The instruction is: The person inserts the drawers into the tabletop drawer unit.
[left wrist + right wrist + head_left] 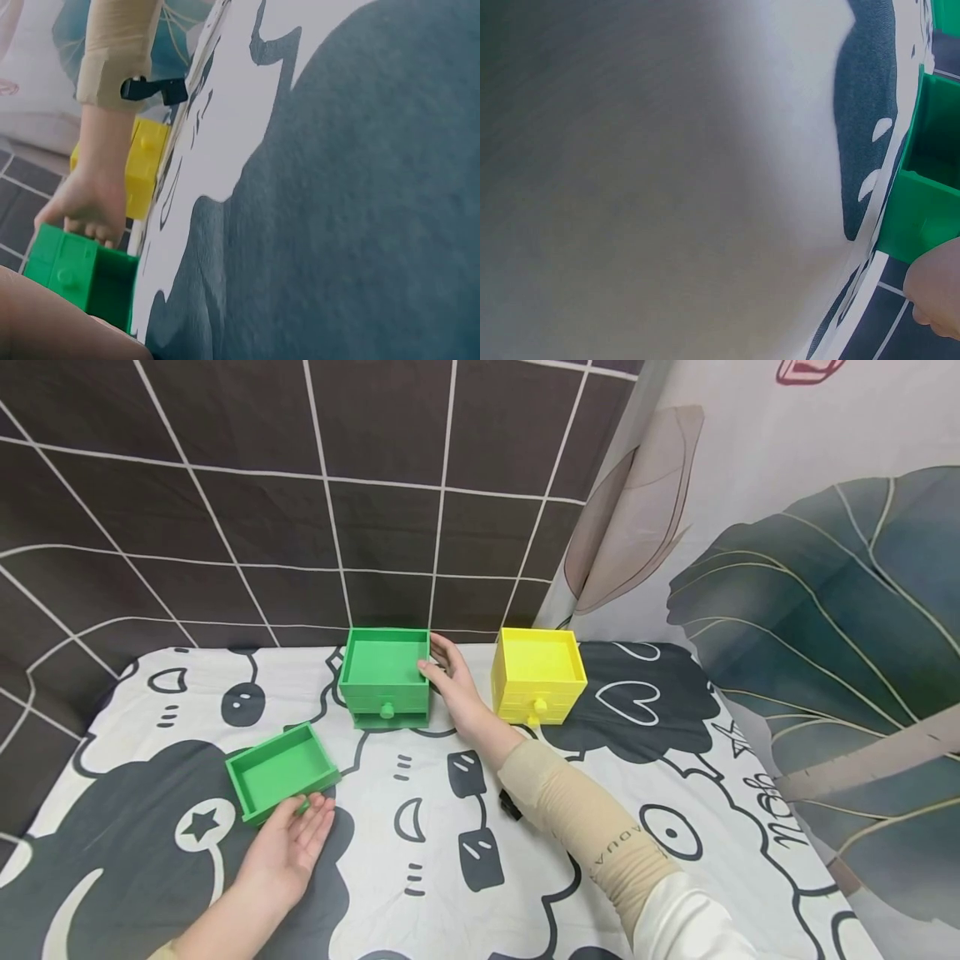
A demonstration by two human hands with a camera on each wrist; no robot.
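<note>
A green toy drawer cabinet (363, 697) stands upright at the back middle of the cloth, with a round knob on its upper drawer and a hollow slot below. My right hand (457, 685) grips its right wall, thumb over the top rim and fingers along the side. In the right wrist view the dark slot of the cabinet (915, 217) shows. A loose green drawer (281, 768) lies at the front left, its inside bare. At its knob (303, 807) is my left hand (288, 852), palm up, fingers loosely extended; the knob lies between thumb and fingers.
A yellow drawer cabinet (536, 685) with two knobs stands to the right of the green one. The black-and-white patterned cloth (375, 843) covers the surface. A dark gridded cloth (255, 510) hangs behind, and a leaf-print curtain (825, 585) is at the right.
</note>
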